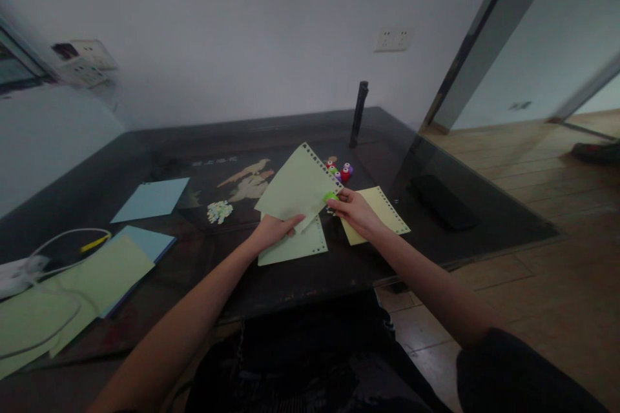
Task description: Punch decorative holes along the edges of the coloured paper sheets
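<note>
My left hand point(279, 230) is closed on the lower edge of a pale green sheet of paper point(293, 184), which is tilted up off the table. A row of punched holes runs along the sheet's right edge. At the lower end of that row, my right hand point(356, 210) grips a small bright green craft punch point(330, 197) set against the edge. Beneath, a second pale green sheet point(293, 250) lies flat, with holes near its right side. Several red, green and purple craft punches point(345, 172) stand just behind the raised sheet. Beside my right wrist rests a yellow sheet point(375, 197) with a punched edge.
A heap of tiny paper cutouts point(219, 211) lies left of the sheets. Blue paper point(152, 199) and a stack of green paper point(121, 271) with a white cable point(72, 230) occupy the left. A black upright stick point(358, 115) stands behind; a black flat object point(443, 202) lies right.
</note>
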The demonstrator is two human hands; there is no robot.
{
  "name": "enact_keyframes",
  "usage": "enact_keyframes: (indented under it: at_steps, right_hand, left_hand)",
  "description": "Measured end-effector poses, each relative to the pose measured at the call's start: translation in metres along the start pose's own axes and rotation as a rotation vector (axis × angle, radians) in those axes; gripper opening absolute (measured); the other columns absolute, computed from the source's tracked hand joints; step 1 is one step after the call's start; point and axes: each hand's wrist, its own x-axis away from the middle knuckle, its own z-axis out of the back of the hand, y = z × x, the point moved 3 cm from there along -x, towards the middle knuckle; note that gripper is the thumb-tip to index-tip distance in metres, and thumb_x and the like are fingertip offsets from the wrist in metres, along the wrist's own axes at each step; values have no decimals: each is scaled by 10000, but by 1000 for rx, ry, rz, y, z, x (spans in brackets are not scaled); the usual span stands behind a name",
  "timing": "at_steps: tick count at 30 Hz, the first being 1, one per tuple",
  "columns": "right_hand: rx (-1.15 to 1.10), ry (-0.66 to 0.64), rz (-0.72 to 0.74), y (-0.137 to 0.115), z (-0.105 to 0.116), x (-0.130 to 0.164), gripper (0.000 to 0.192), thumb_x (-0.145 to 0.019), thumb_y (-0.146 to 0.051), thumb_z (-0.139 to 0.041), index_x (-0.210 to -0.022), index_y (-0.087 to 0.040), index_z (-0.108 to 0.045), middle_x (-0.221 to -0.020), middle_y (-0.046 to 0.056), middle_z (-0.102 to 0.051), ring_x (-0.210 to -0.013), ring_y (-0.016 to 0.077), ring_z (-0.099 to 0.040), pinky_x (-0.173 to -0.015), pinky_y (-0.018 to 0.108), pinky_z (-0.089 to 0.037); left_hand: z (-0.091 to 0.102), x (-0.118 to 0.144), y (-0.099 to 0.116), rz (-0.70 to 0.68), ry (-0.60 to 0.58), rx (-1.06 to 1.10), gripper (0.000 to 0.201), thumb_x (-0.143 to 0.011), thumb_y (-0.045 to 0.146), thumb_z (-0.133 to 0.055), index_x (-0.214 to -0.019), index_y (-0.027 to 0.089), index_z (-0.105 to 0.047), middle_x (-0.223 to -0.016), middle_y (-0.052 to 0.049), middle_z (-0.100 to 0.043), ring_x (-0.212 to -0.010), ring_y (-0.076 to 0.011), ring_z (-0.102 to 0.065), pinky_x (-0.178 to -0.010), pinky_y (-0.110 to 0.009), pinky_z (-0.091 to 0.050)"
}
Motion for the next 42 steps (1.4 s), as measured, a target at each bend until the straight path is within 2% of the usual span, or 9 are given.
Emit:
enact_keyframes:
  at_steps: [10, 16, 19, 24, 37, 42]
  right_hand:
    - [37, 3, 0, 0, 0, 2, 343, -573, -311, -813, -842, -211, -626, -865, 22, -645, -695, 121, -556, -539, 251, -376]
    - [25, 14, 5, 0, -1, 1, 358, -549, -301, -819, -834, -202, -627, -824, 12, -638, -655, 107, -528, -507, 238, -337]
    - [29, 15, 0, -1, -1, 2, 351, -553, -297, -815, -835, -202, -629, -826, 14, -637, -654, 105, -521, -506, 239, -325]
    - [48, 22, -8, -3, -1, 3, 361, -548, -311, -816, -837, -206, -627, -825, 14, -636, -654, 111, -521, -512, 243, -326]
    - [49, 1, 16, -2, -1, 3, 378, -547, -338, -817, -853, -214, -633, -839, 19, -644, -685, 124, -548, -512, 244, -351]
    - [43, 15, 9, -2, -2, 3, 387, -538, -338, -823, -849, -214, -630, -825, 16, -647, -692, 129, -557, -523, 243, -375]
  left_hand:
    - [-1, 0, -1, -6, -12, -3, 387, -825, 386, -524, -492, 204, -451, -391, 55, -464, -432, -110, -472, -759, -288, -446]
    - [-1, 1, -1, 73, -10, -28, 408, -817, 388, -531, -464, 203, -442, -395, 45, -469, -415, -111, -461, -718, -283, -446]
    - [-2, 1, -1, 55, -4, -25, 408, -817, 383, -532, -462, 203, -443, -401, 42, -476, -426, -113, -470, -740, -287, -447]
    - [-1, 2, 1, 32, -2, -23, 420, -817, 385, -529, -450, 210, -425, -386, 47, -461, -434, -114, -475, -806, -298, -440]
    - [0, 3, 5, 70, -5, -27, 383, -801, 387, -540, -477, 211, -439, -389, 52, -465, -438, -119, -472, -749, -294, -449]
    - [0, 4, 5, 73, -8, -18, 380, -805, 370, -543, -476, 207, -444, -391, 48, -468, -457, -120, -487, -778, -295, -446]
